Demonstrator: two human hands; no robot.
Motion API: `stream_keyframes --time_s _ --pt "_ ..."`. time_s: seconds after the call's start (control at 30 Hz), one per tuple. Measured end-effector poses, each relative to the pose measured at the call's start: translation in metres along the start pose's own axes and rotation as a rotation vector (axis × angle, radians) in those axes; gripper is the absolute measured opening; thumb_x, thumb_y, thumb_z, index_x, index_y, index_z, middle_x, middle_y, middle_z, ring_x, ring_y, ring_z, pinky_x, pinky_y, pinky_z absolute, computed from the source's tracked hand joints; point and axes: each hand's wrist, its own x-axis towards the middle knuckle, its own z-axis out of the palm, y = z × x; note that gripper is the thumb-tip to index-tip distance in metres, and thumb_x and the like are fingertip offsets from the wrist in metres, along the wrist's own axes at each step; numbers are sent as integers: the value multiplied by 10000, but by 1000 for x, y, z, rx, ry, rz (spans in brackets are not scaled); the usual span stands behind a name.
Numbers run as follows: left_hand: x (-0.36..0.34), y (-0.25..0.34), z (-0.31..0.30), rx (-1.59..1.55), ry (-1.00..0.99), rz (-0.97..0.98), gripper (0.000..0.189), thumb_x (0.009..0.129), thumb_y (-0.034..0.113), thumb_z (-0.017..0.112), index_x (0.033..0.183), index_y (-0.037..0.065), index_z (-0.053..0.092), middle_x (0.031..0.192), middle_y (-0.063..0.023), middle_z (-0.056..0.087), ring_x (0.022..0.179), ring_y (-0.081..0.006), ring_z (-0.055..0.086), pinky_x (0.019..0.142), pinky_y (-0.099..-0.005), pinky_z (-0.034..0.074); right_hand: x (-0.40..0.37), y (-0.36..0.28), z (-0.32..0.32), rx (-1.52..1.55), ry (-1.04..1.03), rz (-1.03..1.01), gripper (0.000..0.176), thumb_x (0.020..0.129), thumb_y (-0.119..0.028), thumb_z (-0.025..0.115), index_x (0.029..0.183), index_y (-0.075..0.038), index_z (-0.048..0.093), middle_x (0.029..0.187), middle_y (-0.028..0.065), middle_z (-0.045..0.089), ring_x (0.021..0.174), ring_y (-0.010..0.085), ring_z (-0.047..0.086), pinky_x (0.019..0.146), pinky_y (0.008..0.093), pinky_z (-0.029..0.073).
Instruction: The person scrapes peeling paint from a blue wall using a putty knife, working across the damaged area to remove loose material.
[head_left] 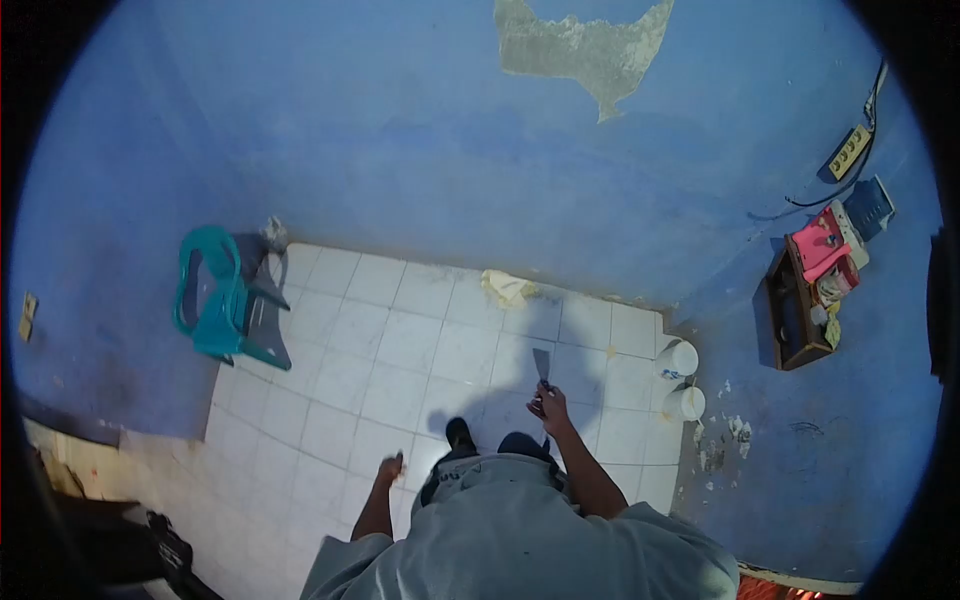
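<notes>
My right hand (550,405) is closed round the handle of a putty knife (541,366), its flat blade pointing away from me towards the wall. My left hand (390,468) hangs low at my left side, above the floor tiles, with the fingers curled. A small dark shape shows at those fingers, too small to name. Ahead, the blue wall (420,160) has a bare grey patch (575,55) with ragged edges high up. A crumpled cream-coloured heap (508,288) lies on the floor at the foot of this wall.
A green plastic chair (215,315) stands at the left wall. Two white buckets (680,358) sit by the right wall, near flaking paint (738,430). A wooden shelf (798,325) with piled items and a power strip (850,152) are at the right. White tiles (385,385) cover the floor.
</notes>
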Motion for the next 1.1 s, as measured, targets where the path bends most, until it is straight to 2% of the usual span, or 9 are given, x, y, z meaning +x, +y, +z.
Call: stream_keyframes --time_s 0.03,0.07,0.1,0.23,0.37,0.57,0.63,0.73,1.1 --pt "43 49 -26 515 99 493 641 795 569 420 998 -22 564 863 -229 607 711 -342 600 651 -429 476 2 -26 19 17 6 -4 215 837 -241 574 931 -91 454 625 -4 444 487 77 446 486 236 485" --pt "70 109 -32 357 247 317 631 842 552 362 937 -38 565 870 -174 615 835 -282 570 752 -377 431 3 -56 29 45 -100 -54 200 849 -257 556 923 -94 466 628 -6 438 482 66 409 452 219 429" --pt "67 191 -44 213 276 437 625 831 540 386 993 -37 564 998 -307 542 1026 -412 487 889 -412 383 8 -87 40 75 -210 -113 193 861 -273 537 915 -97 479 632 -8 432 478 55 373 418 202 372" --pt "58 453 -78 -110 -3 967 387 899 359 432 1031 15 551 963 -89 608 882 -165 561 769 -279 434 59 -197 108 198 -516 -170 228 901 -334 444 983 -122 449 637 -23 394 472 42 305 400 191 260" --pt "-16 665 -53 -211 -355 982 454 908 428 374 1168 69 471 1106 -52 542 1034 -152 486 889 -328 372 72 -330 199 350 -485 -305 241 912 -327 427 997 -103 444 628 -29 376 467 44 282 417 185 243" --pt "-59 933 -32 -448 -578 1261 472 927 410 311 1126 12 467 1040 -86 563 964 -185 524 875 -341 395 153 -486 283 180 -632 -577 274 923 -347 396 826 -93 430 562 -50 281 432 35 222 384 194 188" --pt "-53 982 -31 -471 -658 1310 463 934 393 298 1106 -1 469 998 -96 578 888 -179 557 822 -333 442 180 -518 304 136 -569 -618 313 913 -383 401 748 -118 385 548 -64 265 422 28 211 364 188 174" --pt "-28 1029 -22 -563 -605 1210 384 949 306 309 1015 -16 507 846 -104 614 535 -100 531 438 -208 432 204 -546 321 118 -494 -640 302 924 -357 385 735 -121 370 514 -69 267 391 27 224 354 198 159" --pt "-40 1057 -48 -522 -658 1129 366 939 274 359 959 -33 557 742 -101 624 509 -97 545 462 -210 442 203 -553 352 336 -343 -527 226 936 -288 350 840 -97 426 507 -73 298 374 5 246 347 173 164"
